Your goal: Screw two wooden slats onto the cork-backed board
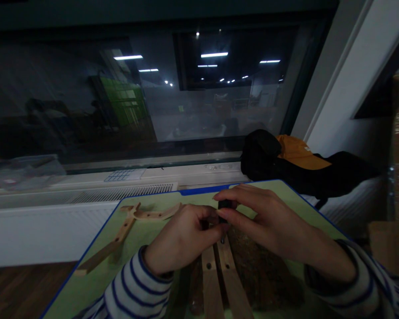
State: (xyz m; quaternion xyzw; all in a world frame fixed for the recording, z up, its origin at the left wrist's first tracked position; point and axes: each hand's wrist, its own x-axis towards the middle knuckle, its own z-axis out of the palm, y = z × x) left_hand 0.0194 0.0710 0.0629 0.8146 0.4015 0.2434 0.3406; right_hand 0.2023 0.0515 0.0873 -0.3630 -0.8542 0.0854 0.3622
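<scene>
My right hand (264, 215) pinches the black handle of a short screwdriver (224, 204) between thumb and fingers. Lower on the same tool, the closed fingertips of my left hand (189, 237) meet around it and hide its middle. A bit of metal shows below the fingers, at a hole in the right one of two pale wooden strips (228, 266). The left wooden strip (210, 270) lies alongside, with a dark hole in it and a narrow gap between the two. Both strips rest on a dark brown board (262, 274).
Joined wooden pieces (124, 228) with holes lie at the left on the green, blue-edged tabletop (149, 235). Behind the table are a radiator (119, 195) and a window sill. A black bag (259, 155) and an orange cap (301, 150) lie at the back right.
</scene>
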